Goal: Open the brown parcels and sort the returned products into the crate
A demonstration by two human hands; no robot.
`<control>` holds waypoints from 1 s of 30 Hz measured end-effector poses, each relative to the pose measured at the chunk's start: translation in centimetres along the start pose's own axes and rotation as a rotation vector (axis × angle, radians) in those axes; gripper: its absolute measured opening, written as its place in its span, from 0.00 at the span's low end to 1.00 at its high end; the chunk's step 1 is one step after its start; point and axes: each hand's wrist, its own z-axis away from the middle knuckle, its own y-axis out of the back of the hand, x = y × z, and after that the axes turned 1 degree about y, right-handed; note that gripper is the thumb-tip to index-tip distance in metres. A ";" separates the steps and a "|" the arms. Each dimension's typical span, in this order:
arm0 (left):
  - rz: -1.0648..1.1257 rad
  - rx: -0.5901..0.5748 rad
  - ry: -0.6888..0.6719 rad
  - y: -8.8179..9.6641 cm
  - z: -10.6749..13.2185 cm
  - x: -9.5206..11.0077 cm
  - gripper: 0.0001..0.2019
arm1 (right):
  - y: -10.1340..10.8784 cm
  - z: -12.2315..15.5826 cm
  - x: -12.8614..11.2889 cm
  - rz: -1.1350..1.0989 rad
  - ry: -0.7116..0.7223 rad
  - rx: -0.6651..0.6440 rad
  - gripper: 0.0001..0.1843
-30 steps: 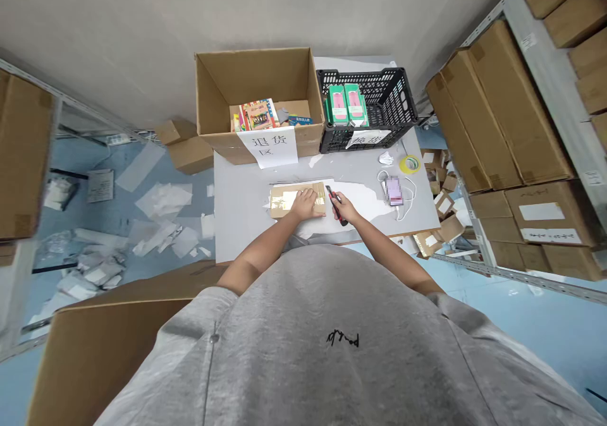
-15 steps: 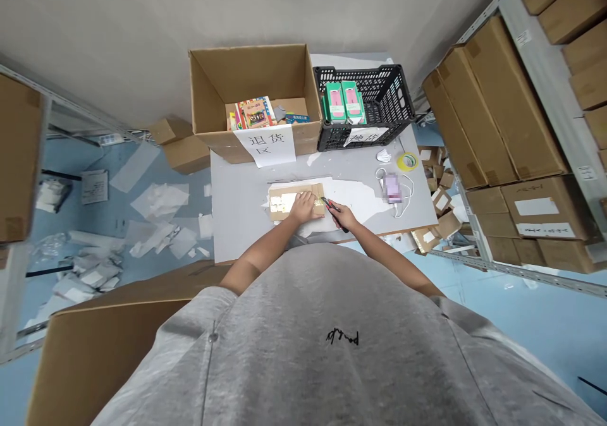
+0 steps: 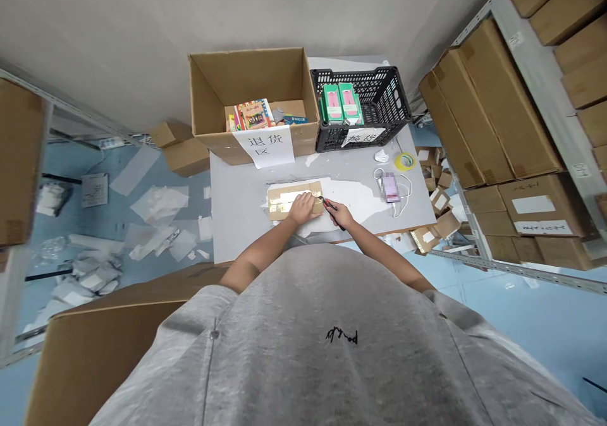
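Note:
A small flat cardboard parcel (image 3: 284, 197) sealed with clear tape lies on the grey table (image 3: 237, 192). My left hand (image 3: 302, 208) lies flat on its near right part, fingers spread, pressing it down. My right hand (image 3: 341, 215) is closed round a black and red utility knife (image 3: 331, 206). The knife's tip touches the parcel's right end.
At the table's back stand an open cardboard box (image 3: 251, 100) with books and a paper sign, and a black plastic crate (image 3: 363, 107) with green packs. A phone with cable (image 3: 391, 187) and a tape roll (image 3: 404, 160) lie to the right. Shelves of cartons flank both sides; paper litters the floor.
My right hand has brought the knife leftward from beside the parcel until its tip meets the parcel's right end. My left hand has stayed on the parcel.

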 end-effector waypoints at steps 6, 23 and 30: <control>0.033 0.021 0.057 0.0 -0.4 0.1 0.32 | 0.2 1.3 0.7 0.038 0.012 -0.041 0.25; -0.131 -0.286 0.255 5.5 -1.6 -4.1 0.69 | -1.3 -2.4 -1.6 0.042 0.005 0.170 0.28; -0.020 -0.059 1.008 4.4 -2.0 -3.0 0.65 | -2.8 -3.9 -2.9 0.144 0.114 0.176 0.35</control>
